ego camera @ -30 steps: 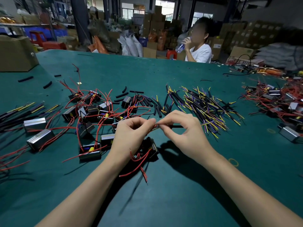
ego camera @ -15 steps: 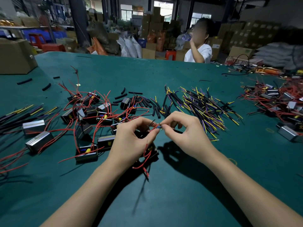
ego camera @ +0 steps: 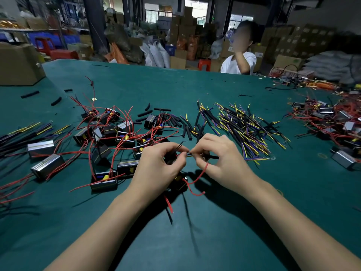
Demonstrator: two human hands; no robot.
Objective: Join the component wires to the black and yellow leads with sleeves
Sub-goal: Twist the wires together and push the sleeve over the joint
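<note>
Green felt covers the surface (ego camera: pixel 224 89) before me. My left hand (ego camera: pixel 156 169) pinches a thin red component wire (ego camera: pixel 197 178), and my right hand (ego camera: pixel 220 159) pinches a black-sleeved lead with yellow cores (ego camera: pixel 212 157); fingertips meet mid-air, just above a small black component (ego camera: pixel 178 182).
</note>
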